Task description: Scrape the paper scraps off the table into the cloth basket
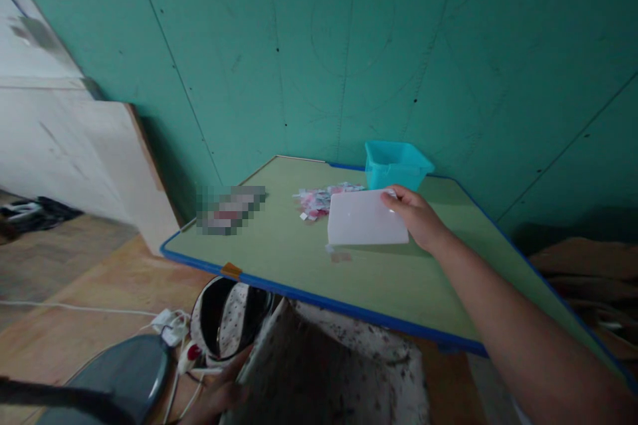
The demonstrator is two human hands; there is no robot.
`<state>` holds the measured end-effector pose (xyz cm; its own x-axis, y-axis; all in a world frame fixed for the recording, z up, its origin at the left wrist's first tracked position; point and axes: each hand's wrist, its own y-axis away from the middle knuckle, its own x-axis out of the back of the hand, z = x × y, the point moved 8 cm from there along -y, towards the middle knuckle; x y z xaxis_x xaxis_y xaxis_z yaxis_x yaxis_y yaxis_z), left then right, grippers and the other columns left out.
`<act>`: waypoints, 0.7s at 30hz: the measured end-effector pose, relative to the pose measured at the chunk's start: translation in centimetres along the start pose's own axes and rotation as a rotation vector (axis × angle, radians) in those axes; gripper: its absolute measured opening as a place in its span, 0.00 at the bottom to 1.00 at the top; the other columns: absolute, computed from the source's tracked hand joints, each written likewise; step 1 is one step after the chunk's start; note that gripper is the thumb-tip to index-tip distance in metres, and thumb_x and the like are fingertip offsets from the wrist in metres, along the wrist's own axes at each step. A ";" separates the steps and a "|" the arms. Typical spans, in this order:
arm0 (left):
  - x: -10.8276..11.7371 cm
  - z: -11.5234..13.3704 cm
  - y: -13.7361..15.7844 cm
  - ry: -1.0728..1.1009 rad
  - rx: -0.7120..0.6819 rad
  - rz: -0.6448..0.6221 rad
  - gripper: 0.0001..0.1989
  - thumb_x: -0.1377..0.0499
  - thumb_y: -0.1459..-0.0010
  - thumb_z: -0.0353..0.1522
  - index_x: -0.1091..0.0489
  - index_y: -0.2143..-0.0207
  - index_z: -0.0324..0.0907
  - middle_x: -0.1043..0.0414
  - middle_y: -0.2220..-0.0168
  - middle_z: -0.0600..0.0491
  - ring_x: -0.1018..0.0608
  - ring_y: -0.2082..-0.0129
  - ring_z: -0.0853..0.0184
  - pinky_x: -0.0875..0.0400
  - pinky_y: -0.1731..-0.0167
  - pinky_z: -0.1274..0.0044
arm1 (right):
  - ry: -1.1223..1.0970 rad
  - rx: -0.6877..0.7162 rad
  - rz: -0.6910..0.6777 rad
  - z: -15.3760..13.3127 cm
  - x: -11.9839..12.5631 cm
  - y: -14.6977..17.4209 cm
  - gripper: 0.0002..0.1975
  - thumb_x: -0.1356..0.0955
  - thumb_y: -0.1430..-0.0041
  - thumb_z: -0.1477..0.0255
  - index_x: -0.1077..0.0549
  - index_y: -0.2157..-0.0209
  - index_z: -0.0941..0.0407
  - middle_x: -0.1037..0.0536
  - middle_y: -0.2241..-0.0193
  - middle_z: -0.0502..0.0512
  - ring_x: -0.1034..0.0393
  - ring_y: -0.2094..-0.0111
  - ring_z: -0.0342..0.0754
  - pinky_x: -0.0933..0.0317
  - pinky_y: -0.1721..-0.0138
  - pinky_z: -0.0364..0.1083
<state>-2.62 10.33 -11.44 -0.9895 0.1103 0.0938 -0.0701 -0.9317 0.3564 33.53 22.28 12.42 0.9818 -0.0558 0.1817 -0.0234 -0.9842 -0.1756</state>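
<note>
My right hand (411, 212) grips a flat white rectangular panel (366, 219) by its upper right corner, thumb on the face towards me. The panel is tilted up over the table (279, 249). Behind its left edge lies a loose pile of small pink and white paper pieces (319, 199), partly hidden by it. A turquoise plastic bin (396, 166) stands just beyond this hand. Low in the picture, my left hand (224, 392) is closed on the left edge of a dark, paint-spotted box (323, 372). That hand is somewhat blurred.
A blurred-out flat item (232, 210) lies at the table's left. Below stand a spotted round container (204, 319) and a grey stool seat (114, 378), with white cables and a power plug block (171, 327) between. A green wall (319, 46) borders the table behind.
</note>
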 end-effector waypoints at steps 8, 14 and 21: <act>-0.8 -0.1 0.3 0.192 -0.039 0.040 0.22 0.43 0.74 0.21 0.23 0.74 0.52 0.21 0.73 0.62 0.25 0.78 0.68 0.35 0.80 0.80 | 0.085 0.081 0.074 0.2 0.7 -0.5 0.13 0.37 0.51 0.60 0.37 0.72 0.55 0.37 0.79 0.46 0.44 0.79 0.40 0.50 0.79 0.40; -1.1 -0.5 0.4 0.247 -0.010 0.045 0.23 0.42 0.74 0.20 0.24 0.76 0.56 0.21 0.75 0.66 0.24 0.78 0.68 0.33 0.78 0.80 | 0.165 0.095 0.043 0.1 0.5 -0.5 0.13 0.38 0.51 0.59 0.36 0.72 0.55 0.38 0.80 0.46 0.44 0.79 0.40 0.52 0.80 0.40; -1.0 -0.4 0.6 0.165 0.035 -0.015 0.20 0.42 0.73 0.23 0.24 0.73 0.48 0.21 0.74 0.58 0.25 0.64 0.55 0.31 0.64 0.72 | 0.177 0.174 0.219 -0.9 3.2 -0.6 0.13 0.38 0.51 0.59 0.37 0.73 0.55 0.37 0.79 0.47 0.44 0.78 0.41 0.51 0.79 0.41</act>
<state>-1.73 9.53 -11.65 -0.9959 0.0626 -0.0650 -0.0830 -0.9174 0.3891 36.50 22.56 13.94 0.9086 -0.3065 0.2837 -0.1832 -0.9030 -0.3887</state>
